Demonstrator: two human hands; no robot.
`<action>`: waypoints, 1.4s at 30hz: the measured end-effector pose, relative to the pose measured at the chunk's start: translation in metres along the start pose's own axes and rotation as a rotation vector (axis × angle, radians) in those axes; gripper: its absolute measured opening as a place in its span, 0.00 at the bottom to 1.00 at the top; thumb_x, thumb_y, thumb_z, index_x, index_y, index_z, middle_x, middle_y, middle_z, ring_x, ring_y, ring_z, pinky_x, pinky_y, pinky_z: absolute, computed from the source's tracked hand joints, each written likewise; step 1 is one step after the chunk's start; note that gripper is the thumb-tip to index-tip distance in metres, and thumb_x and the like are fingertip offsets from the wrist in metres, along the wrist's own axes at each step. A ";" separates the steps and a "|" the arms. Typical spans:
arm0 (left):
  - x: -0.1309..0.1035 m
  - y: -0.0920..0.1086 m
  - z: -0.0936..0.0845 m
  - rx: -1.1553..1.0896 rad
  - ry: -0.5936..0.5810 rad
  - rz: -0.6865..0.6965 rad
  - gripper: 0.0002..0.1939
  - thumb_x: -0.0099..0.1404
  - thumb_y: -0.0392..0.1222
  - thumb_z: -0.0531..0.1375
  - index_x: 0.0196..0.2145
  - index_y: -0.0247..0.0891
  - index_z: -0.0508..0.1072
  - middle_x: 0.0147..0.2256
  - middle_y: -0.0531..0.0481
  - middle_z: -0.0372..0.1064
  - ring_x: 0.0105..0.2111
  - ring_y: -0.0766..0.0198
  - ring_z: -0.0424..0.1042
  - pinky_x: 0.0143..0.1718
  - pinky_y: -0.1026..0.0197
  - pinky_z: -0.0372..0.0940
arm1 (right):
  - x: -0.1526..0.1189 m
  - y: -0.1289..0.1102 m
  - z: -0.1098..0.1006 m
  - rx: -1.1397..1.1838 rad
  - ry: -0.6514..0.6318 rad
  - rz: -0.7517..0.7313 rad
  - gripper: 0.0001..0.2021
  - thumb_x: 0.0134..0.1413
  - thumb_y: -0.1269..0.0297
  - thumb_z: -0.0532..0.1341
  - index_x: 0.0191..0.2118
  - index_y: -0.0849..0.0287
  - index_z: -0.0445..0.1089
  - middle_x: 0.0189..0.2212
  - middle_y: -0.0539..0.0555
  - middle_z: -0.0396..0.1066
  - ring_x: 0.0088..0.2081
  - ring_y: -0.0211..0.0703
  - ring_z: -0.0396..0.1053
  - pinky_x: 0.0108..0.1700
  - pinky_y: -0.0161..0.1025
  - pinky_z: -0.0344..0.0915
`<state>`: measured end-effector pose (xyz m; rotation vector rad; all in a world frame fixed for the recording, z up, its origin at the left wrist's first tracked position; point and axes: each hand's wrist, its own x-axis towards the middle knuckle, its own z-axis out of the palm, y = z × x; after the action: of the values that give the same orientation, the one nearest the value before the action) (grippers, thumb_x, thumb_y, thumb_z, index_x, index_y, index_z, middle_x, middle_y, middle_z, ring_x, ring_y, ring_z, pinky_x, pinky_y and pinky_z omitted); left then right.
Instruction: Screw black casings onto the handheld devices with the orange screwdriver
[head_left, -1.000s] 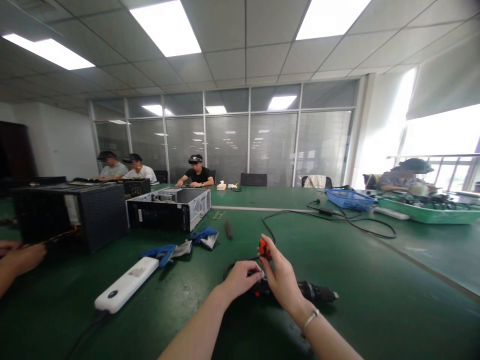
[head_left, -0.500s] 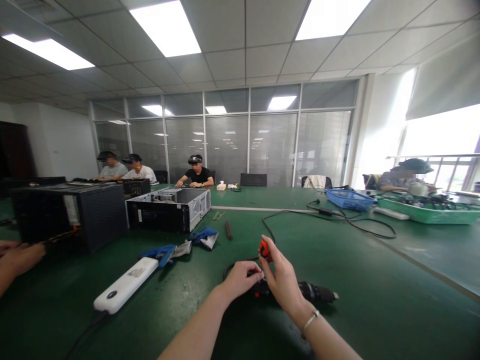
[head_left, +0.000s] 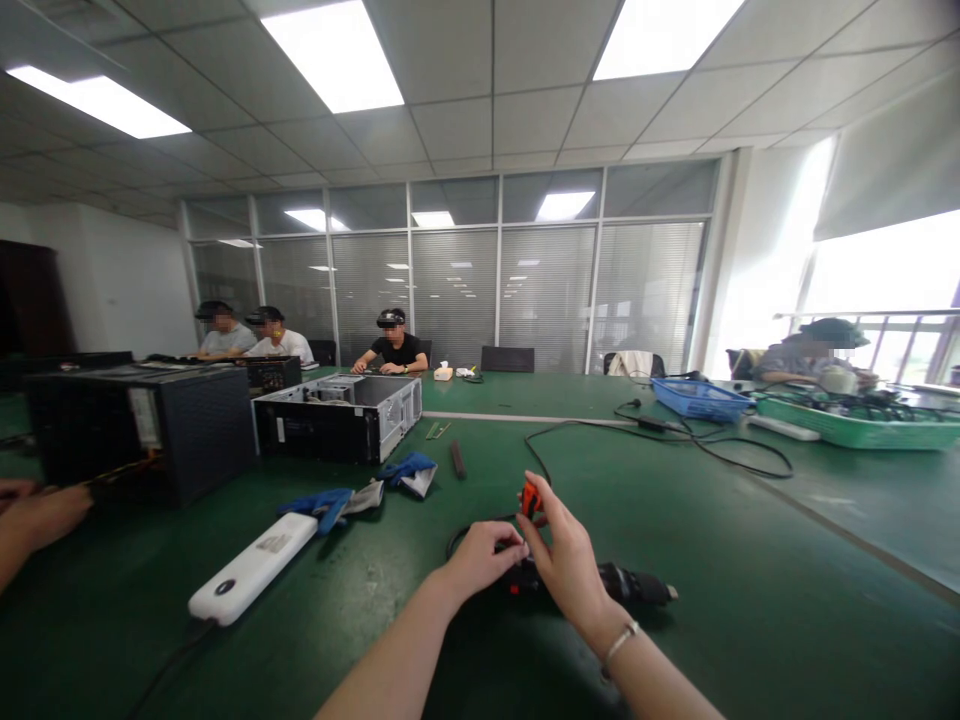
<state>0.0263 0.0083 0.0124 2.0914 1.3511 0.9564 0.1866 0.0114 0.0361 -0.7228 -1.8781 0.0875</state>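
Observation:
My right hand (head_left: 568, 553) closes its fingers round a small orange-and-black handled tool (head_left: 532, 499), held upright; its exact kind is too small to make out. Just left of it, my left hand (head_left: 485, 556) pinches thumb and forefinger together at the lower end of that tool. Whatever sits between those fingertips is hidden. Under both hands a black corded cylindrical power tool (head_left: 634, 586) lies on the green table (head_left: 720, 520), its metal tip pointing right. A red button shows on its body near my left fingertips. Its middle is covered by my right hand.
A white power strip (head_left: 255, 570), blue-and-grey gloves (head_left: 409, 473) and a dark bar (head_left: 457, 460) lie left. Beyond are an open computer case (head_left: 322, 432) and a black case (head_left: 210, 435), with another person's hand (head_left: 49, 515). A black cable (head_left: 739, 465), blue basket (head_left: 697, 402) and green basket (head_left: 870, 430) are right.
The orange-and-black tool has turned slightly in my right fingers and shifted a little to the right. Both hands otherwise keep almost the same place.

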 end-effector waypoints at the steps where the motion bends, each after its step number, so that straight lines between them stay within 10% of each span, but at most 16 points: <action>1: 0.000 0.001 0.000 0.002 0.001 0.000 0.09 0.63 0.39 0.58 0.33 0.33 0.77 0.32 0.50 0.73 0.34 0.62 0.71 0.38 0.64 0.64 | 0.000 0.000 -0.001 -0.014 0.008 0.003 0.25 0.60 0.66 0.54 0.63 0.55 0.53 0.43 0.57 0.70 0.39 0.44 0.71 0.41 0.39 0.70; 42: -0.002 0.002 -0.001 0.004 0.020 0.023 0.09 0.63 0.41 0.58 0.33 0.34 0.77 0.32 0.50 0.74 0.35 0.61 0.72 0.38 0.64 0.64 | 0.000 0.003 0.000 0.004 0.019 0.016 0.26 0.62 0.67 0.51 0.65 0.54 0.51 0.42 0.57 0.70 0.39 0.44 0.71 0.42 0.41 0.71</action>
<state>0.0261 0.0055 0.0139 2.1102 1.3418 0.9873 0.1882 0.0133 0.0350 -0.7339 -1.8532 0.0945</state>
